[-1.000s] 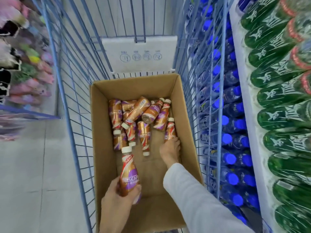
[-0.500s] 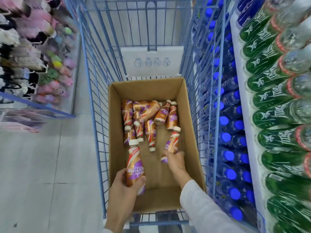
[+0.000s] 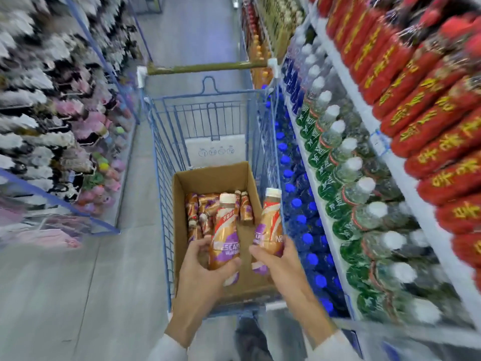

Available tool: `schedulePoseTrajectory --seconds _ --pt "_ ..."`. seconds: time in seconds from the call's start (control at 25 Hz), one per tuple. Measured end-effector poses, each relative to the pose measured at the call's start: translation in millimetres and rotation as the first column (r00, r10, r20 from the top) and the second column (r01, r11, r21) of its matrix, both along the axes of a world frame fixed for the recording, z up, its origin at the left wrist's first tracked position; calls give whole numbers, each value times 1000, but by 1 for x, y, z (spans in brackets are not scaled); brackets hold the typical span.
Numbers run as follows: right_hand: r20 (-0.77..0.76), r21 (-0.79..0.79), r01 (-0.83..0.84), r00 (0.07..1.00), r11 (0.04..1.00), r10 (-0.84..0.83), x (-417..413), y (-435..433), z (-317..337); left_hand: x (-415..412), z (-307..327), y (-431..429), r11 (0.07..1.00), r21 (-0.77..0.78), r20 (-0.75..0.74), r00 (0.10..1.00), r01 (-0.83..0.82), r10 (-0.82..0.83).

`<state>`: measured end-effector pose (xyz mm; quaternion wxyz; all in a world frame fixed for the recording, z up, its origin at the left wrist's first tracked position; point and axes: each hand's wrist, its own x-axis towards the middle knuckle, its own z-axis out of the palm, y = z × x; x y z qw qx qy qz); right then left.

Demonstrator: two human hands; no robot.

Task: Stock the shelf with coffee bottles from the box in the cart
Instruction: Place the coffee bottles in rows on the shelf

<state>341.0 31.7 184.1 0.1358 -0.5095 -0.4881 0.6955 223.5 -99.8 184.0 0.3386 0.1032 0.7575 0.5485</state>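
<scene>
both of your hands are closed around coffee bottles: your left hand (image 3: pixel 205 272) wraps the lower body of one bottle (image 3: pixel 225 235), and your right hand (image 3: pixel 276 261) grips the base of a second bottle (image 3: pixel 270 225). each stands roughly upright with its white cap on top, held side by side above the near end of the cardboard box (image 3: pixel 179 204). the two bottles sit close together but do not touch. more coffee bottles (image 3: pixel 199 212) lie on their sides in a heap at the far end of the box floor. the box rests inside the blue wire cart (image 3: pixel 161 162), which stands in the aisle just beside the shelf (image 3: pixel 395 162) on your right. that shelf carries rows of green-labelled bottles (image 3: pixel 335 162), with red packages (image 3: pixel 416 105) above and blue-capped bottles (image 3: pixel 299 204) below. white sleeves cover both wrists at the bottom edge.
</scene>
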Motion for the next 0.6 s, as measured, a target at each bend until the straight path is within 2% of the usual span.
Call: schedulePoseTrajectory --seconds 0.12,0.28,0.48,0.6 --pt "-32 96 85 996 992 -83 38 -27 40 27 28 -11 990 98 -128 987 106 -93" --pt "-136 184 267 960 946 -244 105 -78 81 67 57 -28 950 204 -189 962 237 -199" --pt "-150 219 427 903 877 -402 204 -147 129 143 97 -54 830 297 -230 879 472 -418" --pt "-177 242 551 835 799 -522 262 -182 151 200 119 -64 738 334 -230 810 586 -539"
